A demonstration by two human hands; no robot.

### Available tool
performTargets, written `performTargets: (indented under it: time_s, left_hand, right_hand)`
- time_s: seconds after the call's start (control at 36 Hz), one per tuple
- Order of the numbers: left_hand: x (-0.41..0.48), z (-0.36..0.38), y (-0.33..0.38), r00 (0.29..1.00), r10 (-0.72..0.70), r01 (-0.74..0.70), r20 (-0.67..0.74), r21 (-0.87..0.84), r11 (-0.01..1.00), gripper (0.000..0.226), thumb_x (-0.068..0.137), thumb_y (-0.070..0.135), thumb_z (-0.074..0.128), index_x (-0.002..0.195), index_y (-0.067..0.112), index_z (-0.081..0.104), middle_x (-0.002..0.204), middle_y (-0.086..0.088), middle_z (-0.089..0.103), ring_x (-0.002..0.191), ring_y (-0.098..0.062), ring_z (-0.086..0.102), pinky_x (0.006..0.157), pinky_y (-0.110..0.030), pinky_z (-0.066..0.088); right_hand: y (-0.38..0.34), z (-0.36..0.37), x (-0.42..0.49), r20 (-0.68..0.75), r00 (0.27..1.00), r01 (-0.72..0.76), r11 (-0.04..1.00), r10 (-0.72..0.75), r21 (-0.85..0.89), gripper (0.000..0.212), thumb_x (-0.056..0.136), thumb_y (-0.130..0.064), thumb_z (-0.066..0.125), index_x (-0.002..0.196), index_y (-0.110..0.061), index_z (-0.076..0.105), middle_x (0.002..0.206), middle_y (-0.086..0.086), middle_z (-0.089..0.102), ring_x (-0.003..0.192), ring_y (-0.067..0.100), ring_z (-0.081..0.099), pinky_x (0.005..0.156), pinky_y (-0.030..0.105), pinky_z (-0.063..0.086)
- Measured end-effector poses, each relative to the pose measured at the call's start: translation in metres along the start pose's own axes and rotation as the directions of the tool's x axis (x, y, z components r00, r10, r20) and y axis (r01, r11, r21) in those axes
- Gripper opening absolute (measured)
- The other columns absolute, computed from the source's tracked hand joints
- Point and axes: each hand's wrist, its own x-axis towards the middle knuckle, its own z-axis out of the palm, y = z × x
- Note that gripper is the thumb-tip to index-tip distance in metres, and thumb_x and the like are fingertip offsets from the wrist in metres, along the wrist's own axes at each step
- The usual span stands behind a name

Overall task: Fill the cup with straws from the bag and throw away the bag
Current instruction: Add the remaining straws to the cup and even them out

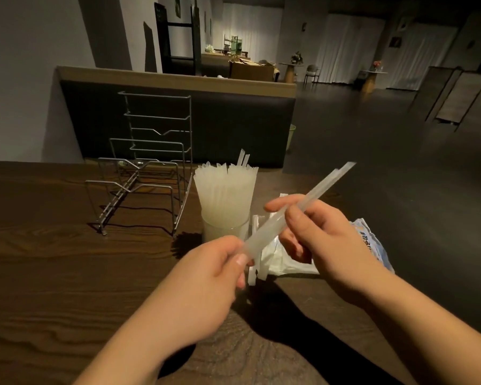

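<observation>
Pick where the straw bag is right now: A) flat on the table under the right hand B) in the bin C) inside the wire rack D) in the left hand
A: the bag lies on the table beneath the right hand, which with the left hand holds a bundle of straws.

1 cup (225, 228), 1 bag (370, 243), 1 rack (147, 173)

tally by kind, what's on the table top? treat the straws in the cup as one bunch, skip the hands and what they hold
Wire racks: 1
Cups: 1
Straw bunches in the cup: 1
Bags: 1
Clusters of loose wrapped straws lying by the bag: 1; too overlapped to count singly
Total: 5
</observation>
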Motion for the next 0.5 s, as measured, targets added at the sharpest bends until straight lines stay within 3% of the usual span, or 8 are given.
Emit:
performTargets:
  time_s: [0.11,0.19,0.31,0.39,0.5]
  left_hand:
    - [0.002,0.008,0.014,1.0,0.025,-0.025,-0.002,-0.039,0.999,0.03,0.103,0.027,0.044,0.076,0.032,0.057,0.075,0.007,0.065,0.069,-0.006,0.067,0.065,-0.022,0.051]
    - [0.005,0.009,0.018,1.0,0.023,-0.022,0.001,-0.085,0.996,0.027,0.103,0.028,0.044,0.082,0.032,0.059,0.073,0.009,0.064,0.065,-0.004,0.064,0.065,-0.025,0.052]
    - [0.007,0.001,0.019,1.0,0.026,-0.026,-0.001,-0.036,0.999,0.019,0.101,0.035,0.046,0.092,0.031,0.061,0.082,0.005,0.066,0.07,-0.008,0.064,0.074,-0.037,0.056]
    - [0.009,-0.01,0.017,0.969,0.085,-0.091,-0.232,-0.016,0.996,0.01,0.095,0.034,0.056,0.102,0.035,0.064,0.085,0.01,0.064,0.073,0.004,0.062,0.065,-0.016,0.051]
    - [0.015,-0.029,0.007,0.805,0.084,-0.137,-0.587,-0.047,0.99,0.018,0.092,0.008,0.064,0.092,0.027,0.063,0.078,0.007,0.06,0.063,0.005,0.055,0.056,-0.007,0.045]
  right_hand:
    - [-0.004,0.01,0.0,-0.021,0.997,-0.072,0.996,0.073,0.048,0.035,0.09,-0.041,0.062,0.092,-0.007,0.069,0.061,0.002,0.055,0.049,0.007,0.046,0.045,0.019,0.035]
    - [-0.004,0.015,0.003,0.029,0.997,-0.076,0.996,0.078,-0.041,0.023,0.092,-0.026,0.062,0.09,-0.004,0.068,0.069,0.014,0.06,0.052,0.01,0.051,0.047,0.018,0.04]
    - [-0.007,0.02,0.015,-0.004,1.0,0.024,0.986,-0.025,-0.166,0.014,0.096,-0.015,0.059,0.086,-0.008,0.066,0.065,0.003,0.063,0.051,0.006,0.056,0.048,0.015,0.043]
    - [-0.017,0.011,0.03,-0.122,0.979,0.131,0.963,-0.163,-0.236,0.016,0.096,-0.018,0.056,0.082,-0.014,0.064,0.063,-0.003,0.062,0.054,0.004,0.058,0.051,0.016,0.046]
    - [-0.032,-0.002,0.051,-0.215,0.926,0.232,0.918,-0.309,-0.321,0.023,0.1,-0.019,0.054,0.081,-0.013,0.064,0.065,0.003,0.064,0.06,0.013,0.062,0.057,0.027,0.052]
